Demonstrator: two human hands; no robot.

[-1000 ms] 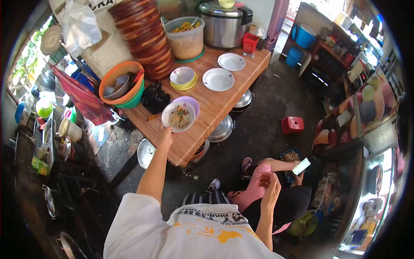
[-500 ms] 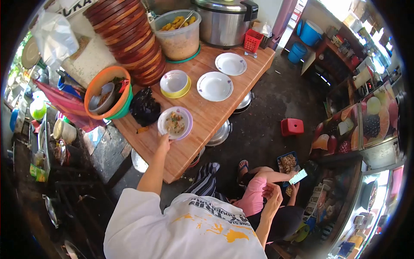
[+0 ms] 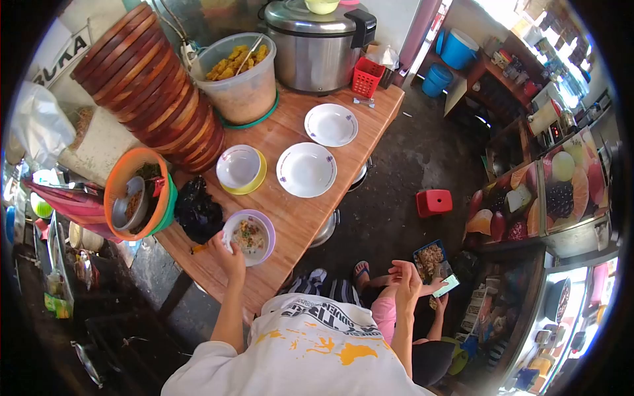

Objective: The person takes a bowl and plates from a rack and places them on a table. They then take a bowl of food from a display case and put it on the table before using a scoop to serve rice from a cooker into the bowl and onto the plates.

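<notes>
My left hand [image 3: 228,257] grips the near left rim of a white bowl [image 3: 231,231] of soupy food with chopped green and orange bits. This bowl sits on a purple-rimmed dish [image 3: 271,247] at the table's near side. Raised off the table over the floor side, my right hand [image 3: 405,278] has loosely bent fingers and nothing visible in it. Beyond the food bowl stands an empty white bowl [image 3: 238,166] on a yellow dish [image 3: 261,177]. Two white plates with a small purple pattern, a nearer plate [image 3: 306,169] and a farther plate [image 3: 331,125], lie to its right.
A black plastic bag [image 3: 198,210] and an orange basket [image 3: 113,191] flank the bowls on the left. Behind are stacked wooden plates [image 3: 155,92], a food tub [image 3: 241,99] and a rice cooker [image 3: 317,56]. A seated person [image 3: 432,350] holds a phone near a red stool [image 3: 434,202].
My view has shifted, and the table things appear farther left. My left hand now has its thumb over the bowl's rim, and the bowl seems tilted. My right hand appears higher.
</notes>
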